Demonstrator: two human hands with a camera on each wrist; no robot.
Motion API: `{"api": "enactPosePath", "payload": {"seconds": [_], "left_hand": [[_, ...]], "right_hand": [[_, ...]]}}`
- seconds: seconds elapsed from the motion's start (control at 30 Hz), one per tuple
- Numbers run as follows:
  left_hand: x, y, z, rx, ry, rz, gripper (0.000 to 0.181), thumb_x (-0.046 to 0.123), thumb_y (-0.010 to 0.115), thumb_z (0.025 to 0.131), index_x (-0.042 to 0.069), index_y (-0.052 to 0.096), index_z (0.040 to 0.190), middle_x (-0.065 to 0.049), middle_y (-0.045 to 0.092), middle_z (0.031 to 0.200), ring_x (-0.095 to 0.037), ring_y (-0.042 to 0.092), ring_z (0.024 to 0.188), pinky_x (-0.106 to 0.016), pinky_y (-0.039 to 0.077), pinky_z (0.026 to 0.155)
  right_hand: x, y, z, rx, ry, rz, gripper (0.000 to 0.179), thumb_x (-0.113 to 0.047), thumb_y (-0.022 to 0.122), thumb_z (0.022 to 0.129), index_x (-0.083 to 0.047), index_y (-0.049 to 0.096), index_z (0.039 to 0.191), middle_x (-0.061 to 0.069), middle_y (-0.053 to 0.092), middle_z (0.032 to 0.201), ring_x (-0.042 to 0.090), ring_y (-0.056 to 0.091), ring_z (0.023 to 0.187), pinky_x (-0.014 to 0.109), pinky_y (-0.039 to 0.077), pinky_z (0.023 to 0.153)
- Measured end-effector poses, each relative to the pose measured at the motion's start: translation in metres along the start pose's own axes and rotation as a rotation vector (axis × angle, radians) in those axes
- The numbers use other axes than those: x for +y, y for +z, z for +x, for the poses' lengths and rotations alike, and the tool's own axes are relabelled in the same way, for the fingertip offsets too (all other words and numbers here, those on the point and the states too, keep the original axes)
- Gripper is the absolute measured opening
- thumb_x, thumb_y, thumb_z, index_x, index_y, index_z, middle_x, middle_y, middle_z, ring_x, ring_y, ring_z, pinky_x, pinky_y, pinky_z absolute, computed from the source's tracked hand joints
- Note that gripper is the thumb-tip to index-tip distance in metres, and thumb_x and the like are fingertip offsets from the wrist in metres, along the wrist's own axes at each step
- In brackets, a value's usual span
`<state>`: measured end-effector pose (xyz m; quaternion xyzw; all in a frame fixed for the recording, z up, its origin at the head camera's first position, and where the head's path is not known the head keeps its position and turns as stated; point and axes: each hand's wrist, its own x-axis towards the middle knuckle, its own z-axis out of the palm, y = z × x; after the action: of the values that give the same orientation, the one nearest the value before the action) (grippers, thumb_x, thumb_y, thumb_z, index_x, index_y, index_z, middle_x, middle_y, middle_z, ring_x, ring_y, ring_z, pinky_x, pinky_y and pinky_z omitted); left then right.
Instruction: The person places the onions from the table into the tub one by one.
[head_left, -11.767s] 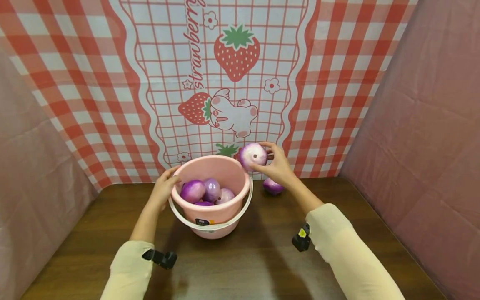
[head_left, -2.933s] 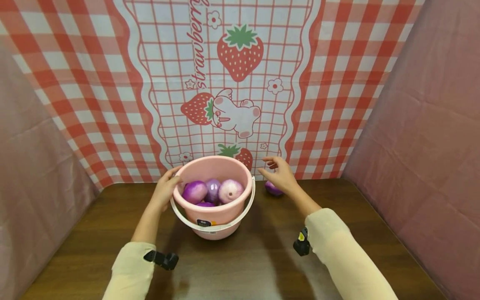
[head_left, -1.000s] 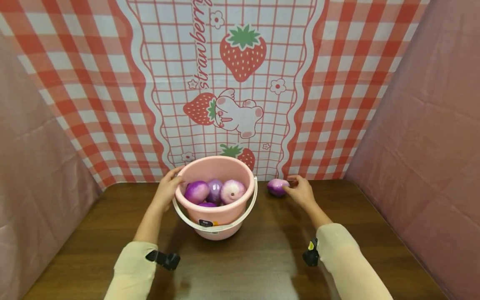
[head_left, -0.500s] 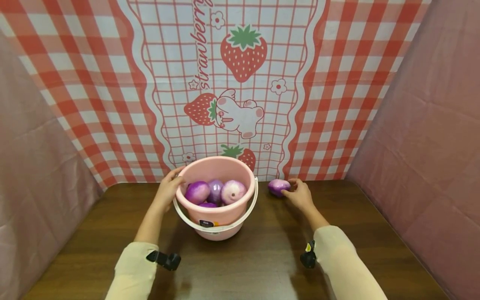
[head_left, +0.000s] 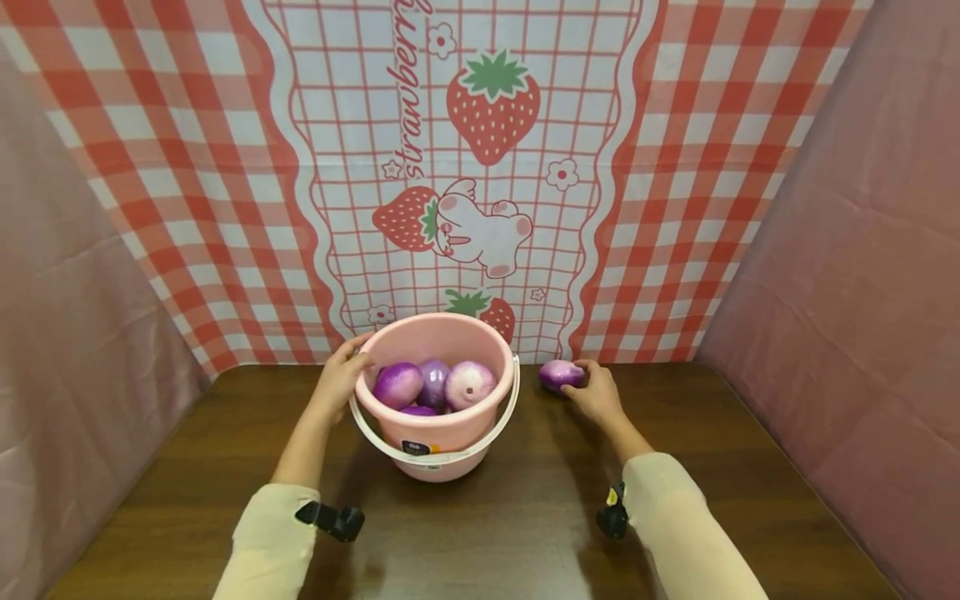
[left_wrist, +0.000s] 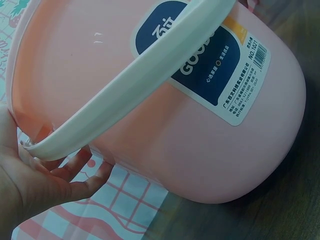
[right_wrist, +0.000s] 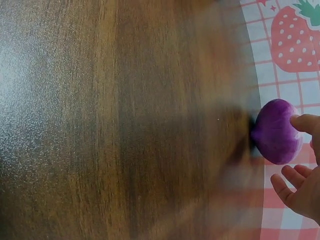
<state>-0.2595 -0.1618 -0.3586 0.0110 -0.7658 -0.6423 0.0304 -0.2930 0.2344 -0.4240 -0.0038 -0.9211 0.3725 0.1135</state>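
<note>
A pink bucket (head_left: 438,437) with a white handle (left_wrist: 120,95) stands upright on the table, several purple onions (head_left: 397,385) inside it. One of these is a paler, whitish onion (head_left: 470,385) at the right. My left hand (head_left: 341,385) grips the bucket's rim from the left, thumb at the rim and fingers bent against the outside wall. Right of the bucket, at the table's back edge, is another purple onion (right_wrist: 276,132). My right hand (head_left: 600,393) pinches it between thumb and finger; its other fingers stay apart from the onion in the right wrist view.
The brown wooden table (head_left: 525,533) ends at a red-and-white checked cloth (head_left: 675,208) with strawberry prints, hanging behind. Pink fabric walls (head_left: 832,292) close in both sides. A label (left_wrist: 220,65) is stuck on the bucket's front.
The pale onion, earlier in my right hand above the bucket, lies inside it now. My right hand has moved right to the onion on the table and grasped it. My left hand stays on the rim.
</note>
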Motion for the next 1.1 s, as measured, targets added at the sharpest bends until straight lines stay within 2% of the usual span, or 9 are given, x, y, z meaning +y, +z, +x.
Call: {"api": "enactPosePath", "payload": {"seconds": [0.17,0.53,0.7,0.93,1.1], "left_hand": [[-0.0010,0.0004,0.0011,0.003,0.003,-0.001,0.055,0.012,0.047,0.088,0.011,0.039,0.143,-0.022,0.046,0.132,-0.028,0.049,0.113,-0.018,0.047,0.084],[-0.0017,0.0014,0.0023,0.008,-0.004,-0.006,0.054,0.011,0.047,0.088,0.011,0.041,0.142,-0.021,0.046,0.134,-0.028,0.049,0.113,-0.018,0.048,0.085],[-0.0020,0.0007,0.0027,0.007,0.002,-0.009,0.055,0.011,0.046,0.087,0.011,0.040,0.142,-0.022,0.045,0.134,-0.028,0.049,0.114,-0.019,0.048,0.086],[-0.0022,0.0012,0.0019,0.006,0.001,-0.007,0.055,0.010,0.047,0.087,0.010,0.040,0.142,-0.021,0.045,0.136,-0.027,0.049,0.113,-0.015,0.047,0.080],[-0.0027,0.0006,0.0026,0.003,0.003,-0.014,0.055,0.010,0.047,0.088,0.010,0.040,0.142,-0.021,0.044,0.137,-0.028,0.049,0.115,-0.016,0.048,0.082]], "right_hand": [[0.0014,0.0033,0.0007,-0.024,0.008,-0.022,0.056,-0.015,0.067,0.083,0.006,0.045,0.130,0.033,0.044,0.129,0.044,0.039,0.123,0.054,0.031,0.107],[-0.0006,0.0080,0.0022,-0.040,0.011,-0.040,0.059,-0.015,0.067,0.082,0.004,0.043,0.133,0.032,0.042,0.131,0.045,0.039,0.124,0.056,0.032,0.105],[-0.0032,0.0068,0.0031,-0.064,-0.001,-0.072,0.062,-0.015,0.066,0.082,0.004,0.041,0.136,0.032,0.041,0.134,0.044,0.039,0.125,0.056,0.033,0.106],[-0.0023,0.0071,0.0039,-0.105,-0.020,-0.147,0.068,-0.016,0.067,0.081,0.003,0.037,0.139,0.033,0.039,0.136,0.048,0.040,0.124,0.058,0.035,0.103],[-0.0042,0.0080,0.0039,-0.125,-0.014,-0.178,0.069,-0.016,0.068,0.080,0.000,0.036,0.140,0.034,0.034,0.139,0.050,0.038,0.124,0.061,0.036,0.100]]}}
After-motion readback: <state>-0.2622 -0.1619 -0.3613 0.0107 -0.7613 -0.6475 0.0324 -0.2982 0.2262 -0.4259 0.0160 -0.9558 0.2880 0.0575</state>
